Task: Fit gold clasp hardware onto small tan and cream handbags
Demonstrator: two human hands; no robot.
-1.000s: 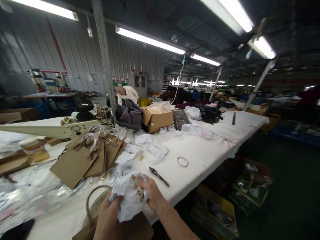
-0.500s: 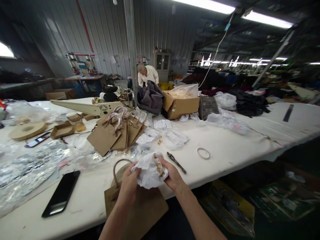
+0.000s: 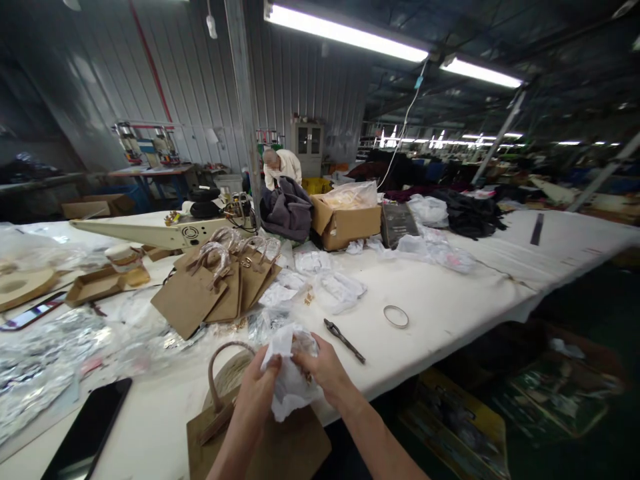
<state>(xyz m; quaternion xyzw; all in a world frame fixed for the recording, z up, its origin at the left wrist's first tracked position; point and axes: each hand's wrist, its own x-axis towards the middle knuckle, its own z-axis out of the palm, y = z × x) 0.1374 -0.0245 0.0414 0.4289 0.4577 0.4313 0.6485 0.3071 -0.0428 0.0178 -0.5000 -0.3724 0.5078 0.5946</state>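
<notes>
Both hands hold a crumpled sheet of white tissue paper (image 3: 289, 385) above a brown bag panel with a handle (image 3: 295, 443). My left hand (image 3: 257, 383) pinches the paper's left side, thumb on top. My right hand (image 3: 325, 367) is closed on its right side, where the paper folds around small gold-coloured metal pieces, now mostly hidden. Just beyond the right hand lie dark pliers (image 3: 345, 341), and farther right a thin ring, perhaps a tape roll (image 3: 396, 317). A few gold pieces (image 3: 309, 295) sit on the table beside a clear plastic bag (image 3: 340, 292).
Several brown bag pieces with wrapped handles (image 3: 215, 287) are stacked ahead. A black phone (image 3: 87, 430) and silvery plastic packets (image 3: 45, 373) lie at left. Behind stand a cardboard box (image 3: 350, 227) and a sewing machine (image 3: 190, 230). A person (image 3: 287, 167) bends over in the background.
The white paper has been folded over the gold pieces, which showed openly before. My right hand has moved inward, closer to the left. The whole view has shifted slightly.
</notes>
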